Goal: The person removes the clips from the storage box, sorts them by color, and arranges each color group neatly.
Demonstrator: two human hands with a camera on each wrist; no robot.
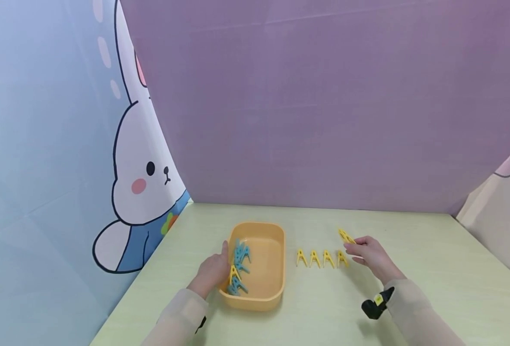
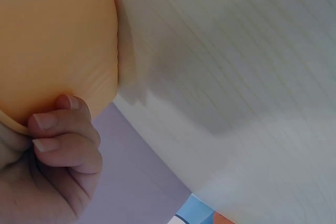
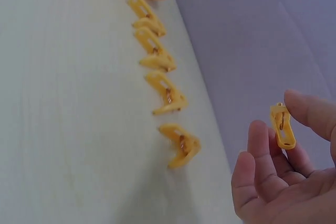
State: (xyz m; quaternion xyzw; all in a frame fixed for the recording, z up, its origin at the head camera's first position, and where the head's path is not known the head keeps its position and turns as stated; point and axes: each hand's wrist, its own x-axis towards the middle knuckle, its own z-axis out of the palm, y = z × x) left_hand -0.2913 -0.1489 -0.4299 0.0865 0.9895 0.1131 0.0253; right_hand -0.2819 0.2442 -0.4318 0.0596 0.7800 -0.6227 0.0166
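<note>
My left hand (image 1: 215, 271) grips the left rim of an orange-yellow plastic basin (image 1: 263, 303), thumb over the edge and fingers curled against the outer wall (image 2: 58, 35). Inside, along the left side, lie several blue clothespins (image 1: 239, 252) and a yellow clothespin (image 1: 235, 274). Between thumb and fingers, my right hand (image 1: 372, 257) pinches another yellow clothespin (image 1: 346, 236), raised over the table. Below and left of that hand, several yellow clothespins (image 1: 314, 258) stand in a row on the table, seen also as a line of yellow clothespins (image 3: 165, 92) in the right wrist view.
The pale green table (image 1: 324, 312) carries the basin and the row just right of it. A purple backdrop (image 1: 324, 105) rises at the table's far edge. On the left hangs a blue cloth with a rabbit print (image 1: 147, 187).
</note>
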